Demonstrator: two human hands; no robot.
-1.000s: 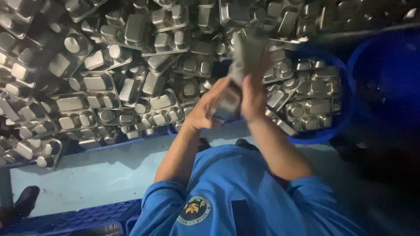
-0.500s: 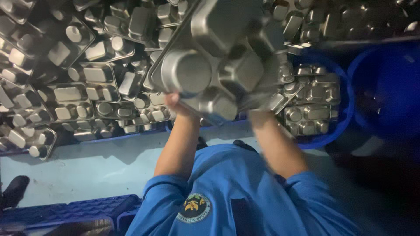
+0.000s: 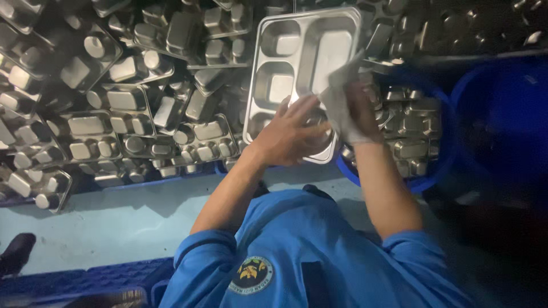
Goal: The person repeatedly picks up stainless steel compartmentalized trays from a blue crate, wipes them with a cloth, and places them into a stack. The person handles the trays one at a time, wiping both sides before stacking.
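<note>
You are wiping a steel compartment tray [image 3: 297,68] with a pale cloth [image 3: 339,105], holding it face up above a sea of identical trays.

Left of that tray, a heap of overturned steel trays [image 3: 114,114] is lying bottoms up, spreading to the picture's edge. Below the heap, well under the tray, a strip of pale floor [image 3: 103,217] is showing, with a dark shoe [image 3: 14,254] at its far left end and a blue crate [image 3: 85,282] below.

Your left hand [image 3: 294,134] is gripping the tray's near rim, fingers spread across its lower compartment. Just to the right, your right hand [image 3: 357,111] is closed on the cloth and pressing it into the tray's large right compartment.

Right of the tray, a blue tub [image 3: 439,148] is holding more stacked trays, and another blue tub [image 3: 502,108] is standing beyond it, its contents too dark to tell.

Judging from the scene, the wiping is only partly done: the cloth is covering one compartment, the others are lying open, and a great many trays are waiting.
</note>
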